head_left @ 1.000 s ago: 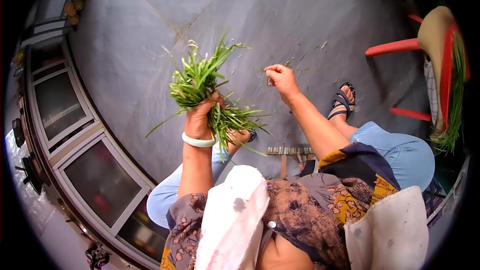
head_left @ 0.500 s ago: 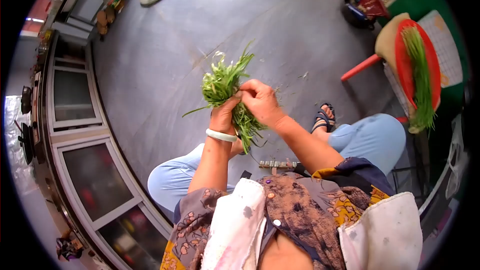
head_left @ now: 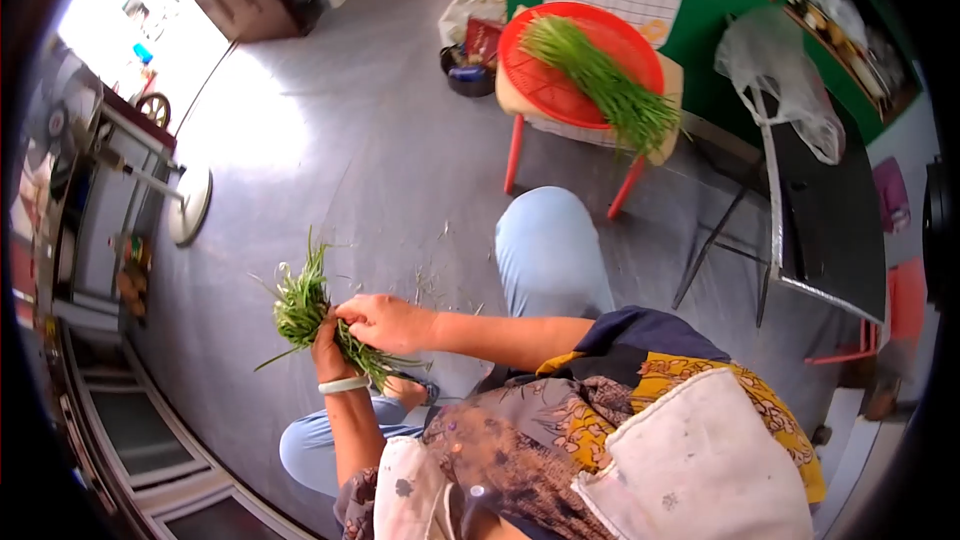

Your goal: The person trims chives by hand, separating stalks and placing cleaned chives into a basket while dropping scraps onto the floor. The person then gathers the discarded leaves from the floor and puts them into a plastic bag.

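Observation:
A loose bunch of thin green chives is gripped in my left hand, the cut and trailing ends sticking out on both sides of the fist. A pale bangle circles that wrist. Against the bunch, my right hand has its thumb and fingers pinched together on the chives; the exact strands are hidden. More chives lie in a long pile across a red basket, which rests on a chair some way off.
Scraps of green and pale bits litter the grey floor. At right stands a black folding table with a plastic bag on it. A dark pot sits left of the chair, and a round stand base is at left.
The view has swung right, so the basket and chair now sit nearer the middle and the hands appear lower left. Both hands remain on the bunch.

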Tool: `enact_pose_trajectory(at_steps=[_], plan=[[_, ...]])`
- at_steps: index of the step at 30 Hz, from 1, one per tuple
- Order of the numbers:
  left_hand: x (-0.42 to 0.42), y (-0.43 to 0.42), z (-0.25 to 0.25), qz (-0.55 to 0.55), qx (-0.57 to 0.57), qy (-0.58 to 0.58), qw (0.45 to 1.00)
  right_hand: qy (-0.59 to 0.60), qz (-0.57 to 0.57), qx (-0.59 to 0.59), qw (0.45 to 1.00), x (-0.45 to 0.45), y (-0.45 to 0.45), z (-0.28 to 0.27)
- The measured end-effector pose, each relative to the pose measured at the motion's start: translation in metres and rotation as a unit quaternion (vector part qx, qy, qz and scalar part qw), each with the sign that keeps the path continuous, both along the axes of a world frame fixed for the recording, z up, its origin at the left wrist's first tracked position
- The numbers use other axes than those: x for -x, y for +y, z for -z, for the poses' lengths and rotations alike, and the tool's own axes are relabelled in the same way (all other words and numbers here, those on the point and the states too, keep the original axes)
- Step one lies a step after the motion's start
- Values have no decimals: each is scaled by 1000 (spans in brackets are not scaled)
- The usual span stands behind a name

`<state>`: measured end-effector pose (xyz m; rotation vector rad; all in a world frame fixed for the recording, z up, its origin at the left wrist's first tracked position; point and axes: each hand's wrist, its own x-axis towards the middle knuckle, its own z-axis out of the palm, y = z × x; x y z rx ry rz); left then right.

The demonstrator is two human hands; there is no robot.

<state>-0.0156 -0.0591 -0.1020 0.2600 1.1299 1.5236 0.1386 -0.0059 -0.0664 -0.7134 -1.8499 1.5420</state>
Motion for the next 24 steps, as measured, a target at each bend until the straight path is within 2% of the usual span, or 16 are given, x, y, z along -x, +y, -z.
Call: enact_pose_trajectory(at_steps=[4, 5, 6, 7, 8, 10, 12, 13, 14, 15, 16, 17, 18, 20, 24], plan=[[0, 16, -9, -5, -13, 36, 999, -14, 32, -94, 995, -17, -3, -12], [5, 19, -8, 0, 14, 44, 999, -14, 56, -109, 992, -22, -2, -15], [25, 28, 16, 41, -21, 10, 999, 0, 65, -96, 993, -31, 1, -21], [12, 33, -1, 12, 31, 17, 999, 3, 72, -99, 992, -39, 4, -23], [21, 40, 12, 29, -9, 11, 999, 5, 70, -101, 992, -50, 12, -28], [36, 47, 28, 41, -33, 24, 998, 25, 142, -74, 987, -64, 22, -22], [17, 50, -4, 48, -29, 27, 998, 5, 205, -31, 978, -83, 30, -37], [10, 52, -23, 42, 2, 10, 999, -18, 246, -67, 967, -85, 38, -31], [41, 55, 2, 32, 25, 26, 999, 134, 222, 26, 965, -79, 48, -5], [54, 54, 9, 38, 24, 53, 998, 183, 192, 60, 962, -90, 51, -22], [47, 50, -11, 36, 39, 45, 998, 174, 210, 63, 960, -92, 53, -31], [55, 52, -8, 40, 11, 47, 998, 87, 239, 46, 966, -92, 55, -47], [52, 54, -18, 19, 12, 17, 1000, 80, 241, 14, 967, -88, 58, -55], [56, 51, -34, 45, -34, 41, 998, 78, 201, -20, 976, -73, 69, -60], [27, 34, -59, 62, -34, 88, 994, 31, 119, -237, 964, -48, 80, -101]])
